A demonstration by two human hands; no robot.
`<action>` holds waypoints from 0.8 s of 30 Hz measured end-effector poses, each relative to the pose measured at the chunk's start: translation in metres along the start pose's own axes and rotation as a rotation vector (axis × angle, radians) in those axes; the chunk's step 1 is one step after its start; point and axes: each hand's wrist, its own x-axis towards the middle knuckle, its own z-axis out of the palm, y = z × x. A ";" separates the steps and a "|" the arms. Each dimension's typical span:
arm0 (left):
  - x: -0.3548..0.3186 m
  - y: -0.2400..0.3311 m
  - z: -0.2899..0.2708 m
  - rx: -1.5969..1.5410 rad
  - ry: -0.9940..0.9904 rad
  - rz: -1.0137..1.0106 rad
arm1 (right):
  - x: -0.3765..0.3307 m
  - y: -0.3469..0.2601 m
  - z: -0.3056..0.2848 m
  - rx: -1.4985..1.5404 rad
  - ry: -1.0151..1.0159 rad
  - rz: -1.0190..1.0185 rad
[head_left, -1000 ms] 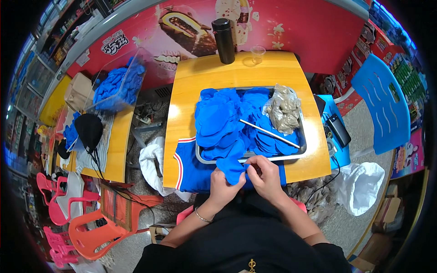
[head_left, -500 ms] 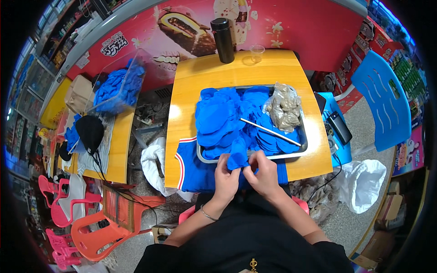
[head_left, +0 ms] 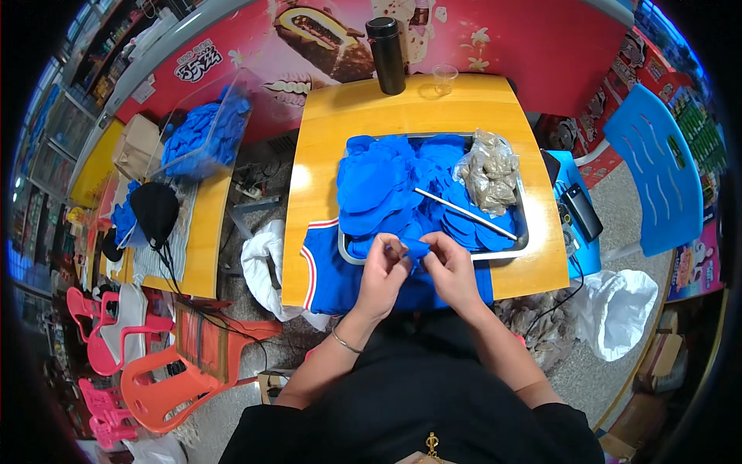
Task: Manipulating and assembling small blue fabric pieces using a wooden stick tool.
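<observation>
Both hands are pinching a small blue fabric piece (head_left: 416,248) over the near edge of a metal tray (head_left: 523,220). My left hand (head_left: 382,272) grips its left side with bent fingers. On the other side, my right hand (head_left: 451,271) has thumb and fingers closed on it. Inside the tray lie stacked blue fabric pieces (head_left: 374,179), rounded in outline. A thin white stick (head_left: 465,214) rests across them. At the tray's right end sits a clear plastic bag (head_left: 491,172) of brownish lumps. Below my wrists' level, a blue garment (head_left: 331,267) with white-and-red trim lies under the tray's front.
A black thermos (head_left: 386,58) and clear cup (head_left: 444,78) stand at the table's far edge. Left, a clear bin (head_left: 202,143) of blue pieces and a black drawstring bag (head_left: 154,219) rest on another table. A blue chair (head_left: 655,172) and white sack (head_left: 620,311) are at right.
The blue piece stood rolled upright in my left fingers; now it is flatter and stretched between both hands. My hands have risen slightly toward the tray, and the view has shifted a little.
</observation>
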 end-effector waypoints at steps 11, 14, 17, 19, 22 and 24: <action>0.002 -0.011 -0.002 0.629 0.114 0.250 | 0.006 0.005 -0.018 0.086 -0.066 0.135; 0.003 -0.015 -0.021 0.800 -0.025 0.120 | 0.006 -0.006 -0.016 0.017 0.007 -0.046; -0.010 -0.007 -0.001 0.014 0.083 -0.022 | 0.007 -0.017 -0.006 -0.303 0.102 -0.316; -0.016 0.000 0.010 0.077 0.118 0.045 | 0.007 -0.020 -0.003 -0.514 0.207 -0.417; -0.013 -0.005 0.017 0.176 0.119 0.171 | 0.003 -0.020 -0.003 -0.611 0.219 -0.470; -0.012 -0.003 0.024 0.175 0.158 0.110 | 0.001 -0.019 0.000 -0.557 0.226 -0.461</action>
